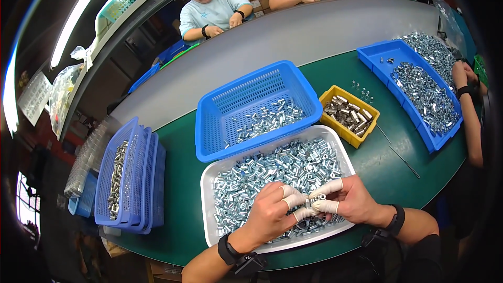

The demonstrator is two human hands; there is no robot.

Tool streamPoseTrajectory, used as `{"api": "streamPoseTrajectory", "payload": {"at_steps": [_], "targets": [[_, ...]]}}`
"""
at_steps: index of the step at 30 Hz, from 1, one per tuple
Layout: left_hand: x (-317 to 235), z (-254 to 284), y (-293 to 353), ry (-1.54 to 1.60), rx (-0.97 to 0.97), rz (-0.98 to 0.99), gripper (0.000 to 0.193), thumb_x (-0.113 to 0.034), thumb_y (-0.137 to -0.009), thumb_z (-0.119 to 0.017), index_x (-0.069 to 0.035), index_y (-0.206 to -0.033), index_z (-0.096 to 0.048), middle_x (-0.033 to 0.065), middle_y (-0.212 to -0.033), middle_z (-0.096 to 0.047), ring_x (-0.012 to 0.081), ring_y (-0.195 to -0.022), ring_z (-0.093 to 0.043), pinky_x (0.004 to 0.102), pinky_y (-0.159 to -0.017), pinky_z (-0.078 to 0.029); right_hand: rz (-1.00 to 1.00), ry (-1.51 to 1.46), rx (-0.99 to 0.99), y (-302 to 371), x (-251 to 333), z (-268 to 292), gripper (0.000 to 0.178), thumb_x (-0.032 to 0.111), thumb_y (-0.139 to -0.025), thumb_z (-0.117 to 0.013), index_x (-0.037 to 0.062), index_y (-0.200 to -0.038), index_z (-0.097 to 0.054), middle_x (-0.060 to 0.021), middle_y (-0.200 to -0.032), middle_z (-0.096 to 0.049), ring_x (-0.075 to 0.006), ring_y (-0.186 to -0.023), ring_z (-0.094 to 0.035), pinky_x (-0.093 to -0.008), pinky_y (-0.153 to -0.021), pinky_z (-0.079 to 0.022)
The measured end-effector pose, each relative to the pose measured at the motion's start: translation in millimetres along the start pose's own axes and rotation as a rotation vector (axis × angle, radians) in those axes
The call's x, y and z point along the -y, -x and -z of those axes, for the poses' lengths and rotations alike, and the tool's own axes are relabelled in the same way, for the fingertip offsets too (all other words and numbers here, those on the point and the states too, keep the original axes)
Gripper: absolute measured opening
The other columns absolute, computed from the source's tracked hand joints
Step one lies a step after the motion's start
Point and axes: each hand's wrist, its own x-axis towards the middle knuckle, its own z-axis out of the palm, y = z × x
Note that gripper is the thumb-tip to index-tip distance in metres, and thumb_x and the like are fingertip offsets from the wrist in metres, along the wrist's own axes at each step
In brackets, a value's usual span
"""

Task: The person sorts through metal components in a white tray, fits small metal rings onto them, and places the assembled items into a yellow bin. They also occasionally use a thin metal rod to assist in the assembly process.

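Both of my hands meet over the near right part of a white tray (208, 220) heaped with small silvery metal sleeves (251, 178). My left hand (273, 208) and my right hand (350, 202) wear pale finger covers. Between their fingertips they pinch a few metal sleeves (316, 198), some with the round open end showing. The fingers partly hide these pieces, so which hand bears each one is unclear. Just behind the tray stands a blue perforated basket (230, 99) with a looser scatter of similar sleeves.
A yellow bin (361, 139) of metal cylinders stands right of the basket, near a thin metal rod (403, 161). Farther right is a blue tray (385, 71) of sleeves by another person's hands (463, 76). Stacked blue baskets (149, 178) stand left. Two people work beyond the grey partition (335, 31).
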Motion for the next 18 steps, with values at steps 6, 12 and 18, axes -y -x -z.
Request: {"api": "streamPoseTrajectory", "payload": {"at_steps": [6, 12, 18], "targets": [[-5.0, 3.0, -3.5, -0.186, -0.032, -0.095, 0.032, -0.019, -0.066, -0.086, -0.008, -0.093, -0.073, 0.0022, -0.086, -0.069, 0.0208, -0.072, -0.061, 0.0336, -0.064, -0.045, -0.08, 0.005, 0.011, 0.5, 5.8, 1.1, 0.021, 0.003, -0.09, -0.07, -0.0037, -0.11, -0.07, -0.0116, -0.086, -0.073, -0.0114, -0.068, -0.068, -0.0235, -0.06, -0.056], [-5.6, 2.4, 0.0, -0.257, -0.056, -0.145, 0.036, -0.021, -0.064, -0.087, -0.009, -0.095, -0.073, 0.0014, -0.085, -0.069, 0.02, -0.07, -0.061, 0.0331, -0.062, -0.044, -0.064, 0.016, 0.046, -1.4, 7.8, 0.0, 0.021, 0.006, -0.088, -0.073, -0.0035, -0.107, -0.071, -0.0111, -0.085, -0.073, -0.0109, -0.067, -0.067, -0.0225, -0.059, -0.056], [-6.1, 2.8, 0.7, -0.324, -0.048, -0.182, 0.038, -0.022, -0.063, -0.087, -0.01, -0.096, -0.073, -0.0001, -0.085, -0.068, 0.0194, -0.069, -0.06, 0.033, -0.062, -0.044, -0.077, 0.025, 0.017, -1.6, 6.2, -1.3, 0.02, 0.007, -0.089, -0.072, -0.0035, -0.107, -0.071, -0.0108, -0.085, -0.073, -0.011, -0.067, -0.067, -0.0218, -0.058, -0.055]]}}
